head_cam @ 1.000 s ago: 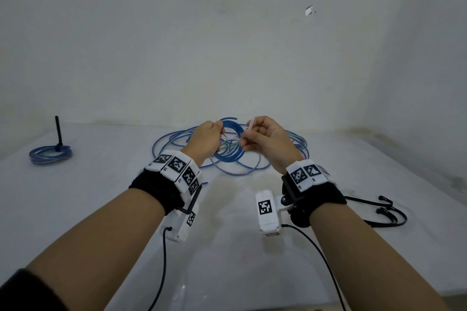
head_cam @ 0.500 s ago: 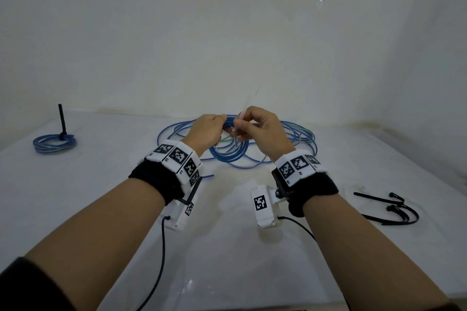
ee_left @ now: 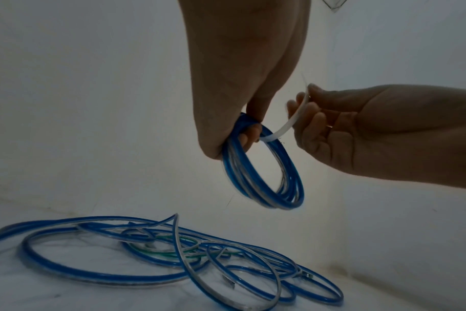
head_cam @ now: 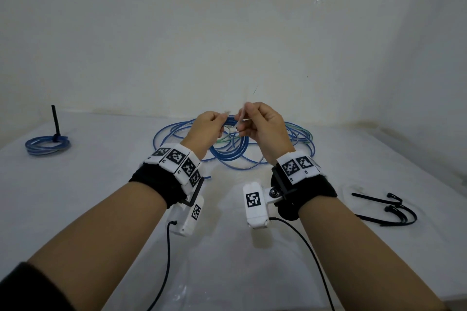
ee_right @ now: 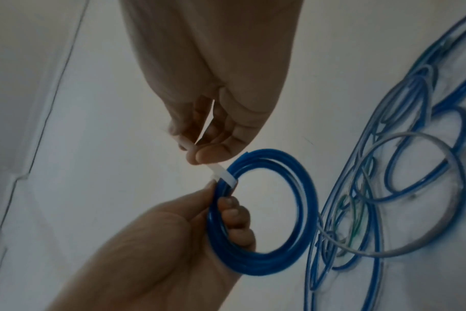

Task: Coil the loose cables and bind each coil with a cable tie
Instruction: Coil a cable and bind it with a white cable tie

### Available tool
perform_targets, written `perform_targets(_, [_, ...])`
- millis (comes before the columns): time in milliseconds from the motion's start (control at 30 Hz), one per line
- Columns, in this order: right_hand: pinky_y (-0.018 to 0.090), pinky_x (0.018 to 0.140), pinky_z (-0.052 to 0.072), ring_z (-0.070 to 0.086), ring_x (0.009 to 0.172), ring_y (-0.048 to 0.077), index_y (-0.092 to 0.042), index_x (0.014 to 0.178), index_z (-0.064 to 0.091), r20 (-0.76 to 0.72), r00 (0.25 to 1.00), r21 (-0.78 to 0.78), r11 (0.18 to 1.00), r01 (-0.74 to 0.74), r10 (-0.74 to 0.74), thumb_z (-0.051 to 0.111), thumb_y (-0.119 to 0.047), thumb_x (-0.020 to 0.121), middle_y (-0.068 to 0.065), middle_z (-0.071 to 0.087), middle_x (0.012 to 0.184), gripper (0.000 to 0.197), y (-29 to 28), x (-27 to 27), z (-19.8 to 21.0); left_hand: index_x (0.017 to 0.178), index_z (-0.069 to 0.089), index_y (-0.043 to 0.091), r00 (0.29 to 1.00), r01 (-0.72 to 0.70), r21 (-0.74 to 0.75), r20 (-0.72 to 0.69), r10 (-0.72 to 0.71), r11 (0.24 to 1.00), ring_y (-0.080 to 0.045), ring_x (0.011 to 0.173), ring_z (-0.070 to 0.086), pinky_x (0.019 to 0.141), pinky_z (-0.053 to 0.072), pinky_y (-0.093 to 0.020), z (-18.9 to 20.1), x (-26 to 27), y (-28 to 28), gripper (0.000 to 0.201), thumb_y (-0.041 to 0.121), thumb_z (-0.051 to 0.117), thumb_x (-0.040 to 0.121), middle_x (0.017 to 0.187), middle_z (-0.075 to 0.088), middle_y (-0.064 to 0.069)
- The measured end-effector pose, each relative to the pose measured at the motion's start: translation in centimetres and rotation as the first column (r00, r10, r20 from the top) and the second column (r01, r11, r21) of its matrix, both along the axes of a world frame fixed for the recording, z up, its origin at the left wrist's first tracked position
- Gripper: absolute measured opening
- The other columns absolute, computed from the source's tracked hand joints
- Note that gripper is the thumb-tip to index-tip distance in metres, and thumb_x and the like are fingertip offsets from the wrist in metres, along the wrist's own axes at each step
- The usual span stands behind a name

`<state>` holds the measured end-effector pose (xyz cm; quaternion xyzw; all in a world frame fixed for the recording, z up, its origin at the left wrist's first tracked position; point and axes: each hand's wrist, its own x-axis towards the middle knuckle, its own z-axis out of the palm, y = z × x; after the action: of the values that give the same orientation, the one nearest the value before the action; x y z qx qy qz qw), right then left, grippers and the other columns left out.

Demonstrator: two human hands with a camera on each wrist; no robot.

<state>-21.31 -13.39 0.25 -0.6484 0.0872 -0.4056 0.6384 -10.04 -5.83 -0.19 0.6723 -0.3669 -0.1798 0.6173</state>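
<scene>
Left hand is raised above the counter, grip curled round one side of a small blue coil, keeping the loops bunched so they can't spring apart. Right hand pinches the tail of a white cable tie between thumb and fingertips, grip closed on it; the tie wraps the coil right next to the left fingers, probably so the bundle stays pinned where the tie cinches. Judging by this, it's the tightening step, pull not finished. Loose blue cables, with a green strand in them, lie tangled on the counter under the hands, not yet coiled. One bound coil sits far left with a black tie sticking up. Spare black ties lie near the right wrist, within reach.
</scene>
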Motion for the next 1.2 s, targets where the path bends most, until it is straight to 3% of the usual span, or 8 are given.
perform_targets(100, [0.022,0.049,0.041,0.046,0.048,0.011,-0.013,0.095,0.055,-0.044,0.997,0.025,0.997,0.069,-0.068,0.048,-0.013,0.097,0.005,0.055,0.068,0.007,-0.1,0.1,0.1,0.085,0.052,0.011,0.999,-0.034,-0.039,0.037,0.036,0.999,-0.010,0.057,0.044,0.053,0.034,-0.019,-0.1,-0.1,-0.2,0.021,0.027,0.048,0.097,0.067,0.050,0.001])
perform_targets(233, [0.019,0.042,0.028,0.033,0.041,0.009,-0.009,0.081,0.059,-0.090,0.986,0.018,0.990,0.139,-0.137,0.053,-0.021,0.096,0.002,0.046,0.058,0.020,0.4,0.5,-0.2,0.089,0.052,0.010,0.990,-0.074,-0.089,0.115,0.084,0.993,-0.008,0.060,0.046,0.055,0.035,-0.018,0.1,-0.7,-0.4,0.016,0.024,0.049,0.096,0.069,0.051,0.002])
perform_targets(333, [0.018,0.042,0.030,0.035,0.040,0.007,-0.008,0.073,0.057,-0.078,0.984,0.036,0.986,0.161,-0.158,0.055,-0.020,0.094,0.003,0.051,0.059,0.025,0.8,0.6,-0.4,0.080,0.050,0.015,0.983,-0.107,-0.128,0.132,0.124,0.986,-0.010,0.062,0.046,0.056,0.038,-0.018,0.1,-0.7,-0.5,0.017,0.022,0.049,0.095,0.070,0.051,0.002])
perform_targets(433, [0.022,0.047,0.031,0.037,0.040,0.007,-0.006,0.079,0.060,-0.090,0.987,0.080,0.987,0.138,-0.130,0.056,-0.013,0.093,0.005,0.057,0.062,0.016,1.0,0.5,-0.4,0.074,0.048,0.018,0.985,-0.128,-0.161,0.094,0.144,0.979,-0.012,0.064,0.048,0.062,0.039,-0.023,0.0,-0.1,-0.4,0.021,0.021,0.050,0.095,0.069,0.052,0.001])
perform_targets(633, [0.021,0.046,0.031,0.036,0.040,0.008,-0.002,0.078,0.061,-0.150,0.981,0.062,0.989,0.134,-0.124,0.058,-0.012,0.091,0.006,0.056,0.060,0.017,1.2,0.4,-0.3,0.083,0.051,0.011,0.980,-0.087,-0.182,0.160,0.116,0.979,-0.011,0.063,0.046,0.059,0.037,-0.021,-0.3,-0.3,-0.1,0.013,0.018,0.051,0.094,0.069,0.051,0.001])
perform_targets(867, [0.021,0.045,0.029,0.035,0.040,0.009,0.001,0.077,0.062,-0.163,0.979,0.101,0.985,0.141,-0.124,0.058,-0.010,0.090,0.006,0.055,0.057,0.017,1.1,0.5,-0.4,0.083,0.053,0.012,0.959,-0.073,-0.186,0.255,0.120,0.980,-0.012,0.063,0.046,0.058,0.038,-0.020,-0.4,-0.2,0.0,0.011,0.015,0.052,0.093,0.068,0.051,0.003])
perform_targets(1033, [0.021,0.046,0.029,0.036,0.039,0.007,0.000,0.075,0.060,-0.150,0.981,0.121,0.983,0.138,-0.119,0.057,-0.008,0.090,0.007,0.054,0.058,0.017,1.0,0.5,-0.5,0.085,0.053,0.011,0.944,-0.078,-0.184,0.302,0.132,0.980,-0.010,0.063,0.045,0.053,0.035,-0.010,-0.5,-0.2,0.0,0.010,0.016,0.052,0.094,0.069,0.050,0.004])
perform_targets(1200, [0.023,0.047,0.029,0.036,0.039,0.008,-0.003,0.071,0.061,-0.160,0.980,0.128,0.982,0.142,-0.121,0.057,-0.008,0.089,0.005,0.055,0.054,0.019,1.0,0.5,-0.5,0.085,0.053,0.011,0.940,-0.069,-0.187,0.316,0.127,0.980,-0.008,0.060,0.044,0.052,0.034,-0.009,-0.7,-0.2,0.1,0.010,0.015,0.051,0.094,0.067,0.050,0.006])
